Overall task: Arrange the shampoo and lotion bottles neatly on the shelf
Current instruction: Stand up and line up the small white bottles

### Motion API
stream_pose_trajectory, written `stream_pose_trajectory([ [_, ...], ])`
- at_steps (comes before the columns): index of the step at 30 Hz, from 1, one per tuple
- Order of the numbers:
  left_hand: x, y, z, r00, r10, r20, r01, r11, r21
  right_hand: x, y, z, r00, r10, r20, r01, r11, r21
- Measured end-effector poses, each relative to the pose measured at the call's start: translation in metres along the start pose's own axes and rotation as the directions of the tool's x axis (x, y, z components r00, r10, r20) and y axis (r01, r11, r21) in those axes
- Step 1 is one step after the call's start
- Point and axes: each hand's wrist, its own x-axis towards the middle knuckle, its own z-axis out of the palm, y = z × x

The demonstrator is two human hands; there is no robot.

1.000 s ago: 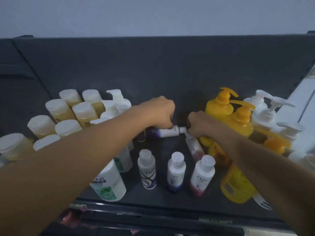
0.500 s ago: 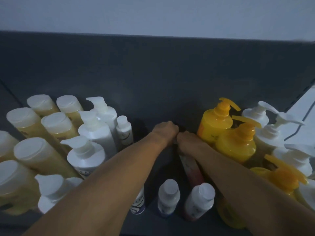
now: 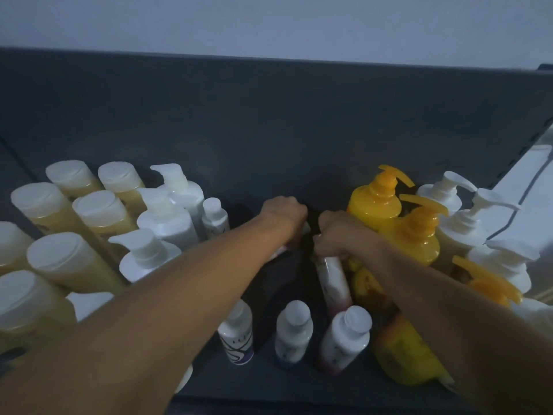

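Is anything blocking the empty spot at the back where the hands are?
Nothing visible does. The right hand grips a small pink-bottomed bottle, and the dark gap on the shelf behind both hands looks open.

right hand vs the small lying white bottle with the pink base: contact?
Touching. In the head view the right hand is closed over the top end of the small lying white bottle with the pink base; no gap shows.
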Motion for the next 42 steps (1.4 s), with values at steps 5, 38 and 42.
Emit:
stream_pose_trajectory([
  [5,-0.031,-0.002,-0.027,0.998,-0.062,0.003,0.062,0.996,-0.059,-0.030,0.005,-0.015,0.995,-0.036,-0.091,0.040,0.999,0.034],
  [38,-0.105,-0.074,-0.052,0.983,-0.114,-0.143,0.112,0.993,-0.022,-0.086,0.034,0.000,0.921,-0.324,-0.217,0.334,0.943,0.008],
  [42,-0.099,-0.091,-0.042,0.968,-0.167,-0.189,0.220,0.924,0.312,-0.087,0.034,-0.004,0.897,-0.340,-0.282,0.366,0.930,0.040],
])
